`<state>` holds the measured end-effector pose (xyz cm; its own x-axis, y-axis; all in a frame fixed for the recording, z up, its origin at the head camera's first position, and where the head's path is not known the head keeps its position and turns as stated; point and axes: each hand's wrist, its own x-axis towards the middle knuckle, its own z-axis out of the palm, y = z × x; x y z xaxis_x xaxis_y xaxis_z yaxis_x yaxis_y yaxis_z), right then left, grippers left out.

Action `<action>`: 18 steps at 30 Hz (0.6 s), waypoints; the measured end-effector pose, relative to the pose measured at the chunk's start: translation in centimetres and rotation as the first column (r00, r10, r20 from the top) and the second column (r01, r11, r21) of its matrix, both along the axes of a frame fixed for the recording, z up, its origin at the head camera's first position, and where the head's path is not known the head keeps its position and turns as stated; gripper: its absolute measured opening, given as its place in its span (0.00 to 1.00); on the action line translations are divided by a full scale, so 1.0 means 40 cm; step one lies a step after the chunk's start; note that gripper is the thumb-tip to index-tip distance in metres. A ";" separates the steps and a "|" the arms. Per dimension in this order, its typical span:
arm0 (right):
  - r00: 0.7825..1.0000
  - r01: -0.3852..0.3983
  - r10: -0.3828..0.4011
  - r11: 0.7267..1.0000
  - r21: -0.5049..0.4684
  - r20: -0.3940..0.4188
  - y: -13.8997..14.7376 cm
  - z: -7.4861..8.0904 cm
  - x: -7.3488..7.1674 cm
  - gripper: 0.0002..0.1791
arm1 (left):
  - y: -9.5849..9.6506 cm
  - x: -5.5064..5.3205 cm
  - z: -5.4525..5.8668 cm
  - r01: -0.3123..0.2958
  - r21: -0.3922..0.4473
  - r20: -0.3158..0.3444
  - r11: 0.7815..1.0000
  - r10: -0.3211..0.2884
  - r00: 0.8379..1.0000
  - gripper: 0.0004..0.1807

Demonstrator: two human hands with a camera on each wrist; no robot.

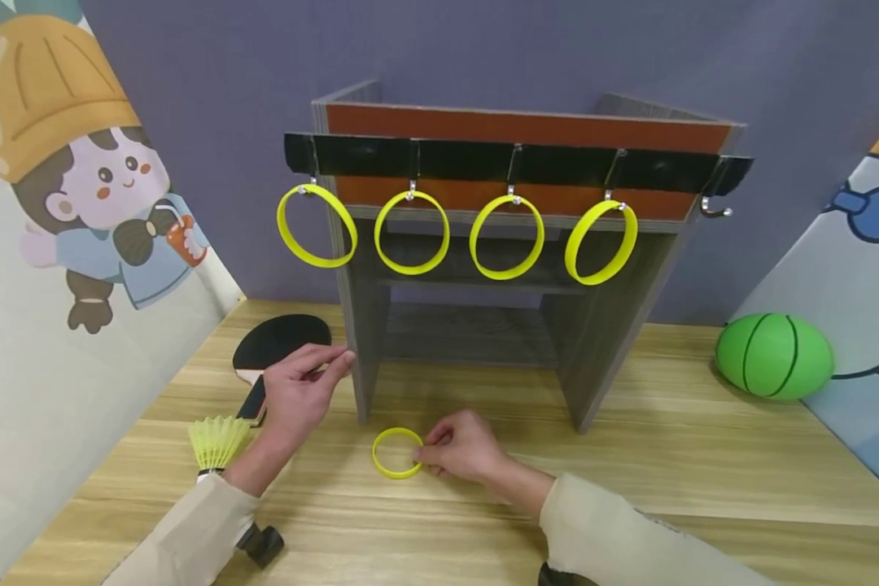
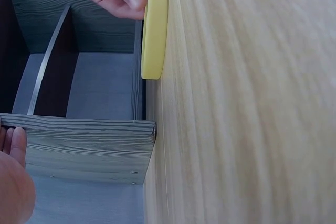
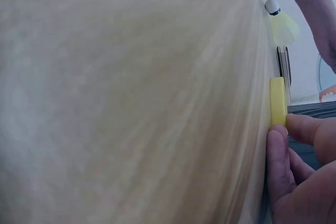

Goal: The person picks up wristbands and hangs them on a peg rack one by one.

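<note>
My right hand (image 1: 465, 448) pinches the right side of a thin yellow ring (image 1: 375, 460) between thumb and fingers, low over the wooden table. The right wrist view shows this ring (image 3: 277, 100) edge-on, fingertips at its end. My left hand (image 1: 300, 391) has thumb and fingers curled together at the front edge of the grey wooden shelf unit's left side panel (image 1: 357, 325); in the left wrist view these fingers (image 2: 19, 142) grip that panel edge. Several more yellow rings (image 1: 412, 270) hang from metal hooks on the black bar (image 1: 461, 159) across the unit's top.
One metal hook (image 1: 716, 210) at the bar's right end holds no ring. A black table tennis bat (image 1: 282, 338) and a yellow shuttlecock (image 1: 217, 439) lie left on the table (image 1: 666, 464). A green ball (image 1: 775, 356) sits at the right, near the wall.
</note>
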<state>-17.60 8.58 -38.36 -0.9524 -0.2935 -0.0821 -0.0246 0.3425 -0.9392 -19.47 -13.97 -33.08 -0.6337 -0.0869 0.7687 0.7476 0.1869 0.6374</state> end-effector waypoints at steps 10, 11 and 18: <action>0.999 0.030 -0.030 0.999 -0.029 0.015 -0.002 0.001 0.008 0.07 | -0.016 -0.039 -0.050 0.027 0.032 0.010 0.999 -0.027 1.000 0.07; 0.999 0.032 -0.031 0.999 -0.025 0.012 -0.001 0.001 0.009 0.06 | -0.016 -0.039 -0.050 0.030 0.035 0.010 0.999 -0.030 1.000 0.07; 1.000 0.004 -0.003 1.000 -0.017 0.017 0.010 0.000 0.007 0.06 | -0.017 -0.038 -0.049 0.014 0.032 0.003 0.999 -0.014 1.000 0.06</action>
<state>-17.32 8.99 -38.35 -0.9519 -0.2917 -0.0935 -0.0072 0.3267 -0.9451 -21.00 -14.63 -35.06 -0.6374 -0.1024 0.7637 0.7480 0.1558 0.6451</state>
